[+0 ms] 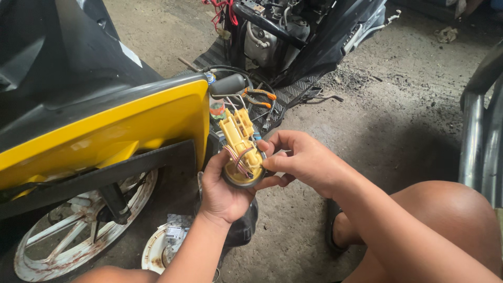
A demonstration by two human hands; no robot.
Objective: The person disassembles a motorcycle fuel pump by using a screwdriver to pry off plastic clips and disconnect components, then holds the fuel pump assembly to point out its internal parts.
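A yellow plastic pump assembly (240, 141) with thin red and brown wires and a round base sits in my left hand (222, 191), which cups it from below. My right hand (301, 160) pinches the round rim of the same part from the right, fingertips at its edge. Both hands hold it above the concrete floor, close to the yellow rear panel of a motorbike (120, 126).
A rusty white spoked wheel (78, 236) stands at lower left. Orange-handled pliers (259, 97) lie on the footboard of a stripped scooter (293, 36) ahead. A round white part (157, 251) lies on the floor below. Metal tubing (474, 131) is at right, my bare knee (445, 215) below it.
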